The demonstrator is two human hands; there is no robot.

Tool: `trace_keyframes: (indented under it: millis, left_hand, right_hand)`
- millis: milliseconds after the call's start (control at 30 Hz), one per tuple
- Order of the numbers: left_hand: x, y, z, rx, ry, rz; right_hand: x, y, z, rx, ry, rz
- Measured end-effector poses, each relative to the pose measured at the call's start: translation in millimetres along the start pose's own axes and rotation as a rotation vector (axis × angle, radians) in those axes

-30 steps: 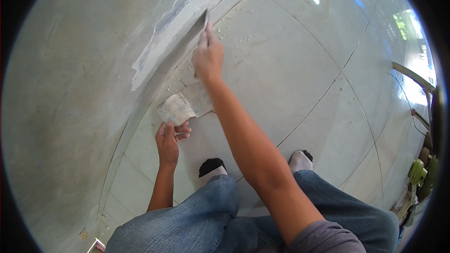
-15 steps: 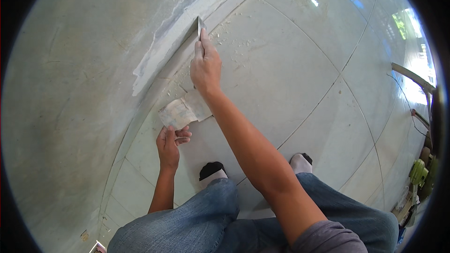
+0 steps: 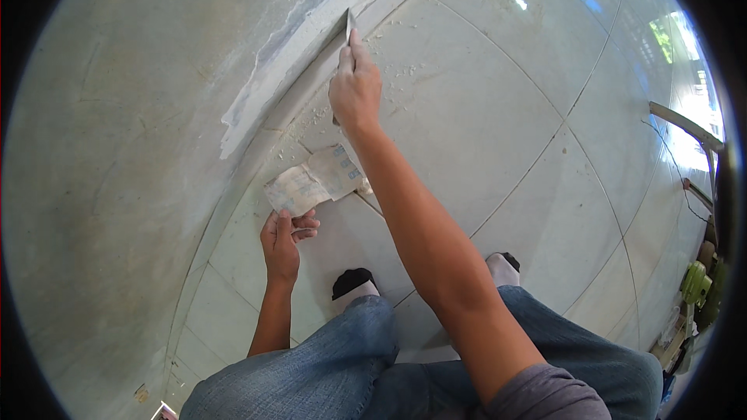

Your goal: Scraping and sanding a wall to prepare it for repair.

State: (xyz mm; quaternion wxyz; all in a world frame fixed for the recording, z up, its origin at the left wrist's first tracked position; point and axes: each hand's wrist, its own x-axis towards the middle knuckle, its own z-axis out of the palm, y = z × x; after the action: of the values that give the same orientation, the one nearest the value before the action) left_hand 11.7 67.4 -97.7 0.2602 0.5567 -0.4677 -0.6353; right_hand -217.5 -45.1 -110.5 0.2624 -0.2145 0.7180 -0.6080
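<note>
Head view: scraper [image 3: 349,26], gripped in right hand [image 3: 356,93], has been shifted farther along lower edge of white wall strip [image 3: 296,45]; worked stretch thereby appears extended. Creased paper [image 3: 294,190], less covered by right forearm [image 3: 424,241] than before, is pinched at near edge by left hand [image 3: 282,245].

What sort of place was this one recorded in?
Probably an indoor room, perhaps with its walls unfinished: there is a bare-looking grey wall, a rough-edged white coating along its base, and a glossy tiled floor.
</note>
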Motion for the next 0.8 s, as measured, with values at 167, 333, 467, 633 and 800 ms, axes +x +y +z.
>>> trace_keyframes:
  millis: [167,333,467,633,800]
  left_hand:
    - [2,0,-1,0.006,-0.005,-0.015]
    - [1,1,2,0.002,-0.005,0.003]
    - [0,-5,-8,0.01,-0.001,-0.018]
    - [0,-1,-1,0.01,-0.011,-0.013]
    - [2,-4,1,0.004,-0.019,-0.005]
  right_hand:
    - [6,1,3,-0.061,0.048,-0.094]
    - [70,0,-15,0.128,0.11,0.003]
    - [33,6,-5,0.086,-0.017,0.012]
    - [30,17,17,-0.019,0.172,-0.184]
    - [128,23,-17,0.115,0.165,-0.058]
